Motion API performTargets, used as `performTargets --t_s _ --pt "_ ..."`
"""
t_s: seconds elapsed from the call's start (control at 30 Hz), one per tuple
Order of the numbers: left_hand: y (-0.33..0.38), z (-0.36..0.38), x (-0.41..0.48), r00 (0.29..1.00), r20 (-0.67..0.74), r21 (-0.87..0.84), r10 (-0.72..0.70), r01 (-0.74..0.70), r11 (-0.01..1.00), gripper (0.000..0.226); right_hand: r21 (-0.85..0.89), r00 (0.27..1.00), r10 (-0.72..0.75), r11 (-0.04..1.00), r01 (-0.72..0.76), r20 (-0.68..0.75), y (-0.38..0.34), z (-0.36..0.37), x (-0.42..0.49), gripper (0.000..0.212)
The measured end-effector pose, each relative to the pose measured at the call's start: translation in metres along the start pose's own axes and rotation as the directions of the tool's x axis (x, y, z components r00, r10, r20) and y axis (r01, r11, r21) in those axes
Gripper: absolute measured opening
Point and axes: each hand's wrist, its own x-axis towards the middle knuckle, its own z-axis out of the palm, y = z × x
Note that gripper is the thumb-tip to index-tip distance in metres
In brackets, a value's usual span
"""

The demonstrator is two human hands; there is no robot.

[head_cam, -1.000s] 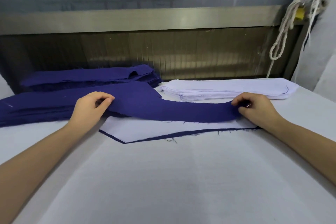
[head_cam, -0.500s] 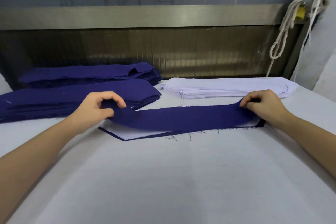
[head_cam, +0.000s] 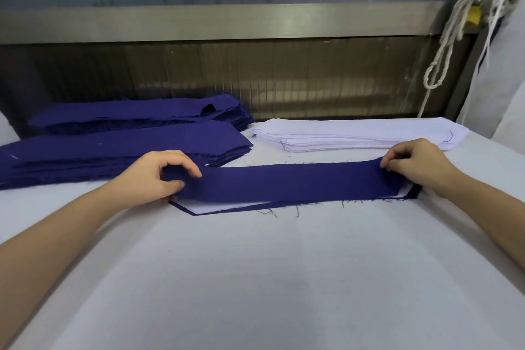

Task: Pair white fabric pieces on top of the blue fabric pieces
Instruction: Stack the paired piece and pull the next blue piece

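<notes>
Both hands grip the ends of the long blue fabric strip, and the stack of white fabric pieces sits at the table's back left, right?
Not quite: in the head view the stack of white fabric pieces lies back right. The left hand and right hand do grip the long blue fabric strip by its ends.

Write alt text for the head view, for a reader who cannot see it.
The left hand and right hand each pinch one end of a blue strip stretched over a white piece that lies on a blue piece on the table. Behind them sit two blue stacks and a white stack.
</notes>
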Motion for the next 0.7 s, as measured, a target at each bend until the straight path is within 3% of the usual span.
performTargets --t_s 0.1,0.2,0.27,0.4,0.57,0.7 --pt "0.004 -0.001 0.0 0.998 -0.009 0.081 0.058 -0.057 0.995 0.04 0.0 1.0 -0.022 1.0 0.022 -0.014 -0.001 0.001 -0.003 0.03" --pt "0.004 0.0 0.001 0.992 -0.111 0.122 0.058 -0.044 0.992 0.026 0.018 0.999 -0.04 0.999 0.04 -0.035 -0.002 0.001 -0.003 0.033" --pt "0.003 -0.001 0.002 0.987 -0.153 0.16 0.051 -0.027 0.987 0.029 0.029 0.998 -0.045 0.999 0.046 -0.055 -0.002 0.001 -0.003 0.034" --pt "0.002 -0.007 0.002 0.991 -0.133 0.136 0.022 -0.004 0.991 0.043 0.023 0.994 -0.055 0.998 0.058 -0.094 0.0 0.0 -0.002 0.036" --pt "0.008 -0.01 0.002 0.987 -0.152 0.044 0.049 -0.043 0.998 0.04 0.034 0.983 -0.061 0.997 0.068 -0.175 0.001 -0.006 0.001 0.038" --pt "0.008 -0.009 0.001 0.996 -0.077 0.046 0.037 -0.034 0.998 0.04 0.014 0.986 -0.053 0.998 0.056 -0.158 0.004 -0.009 0.001 0.035"
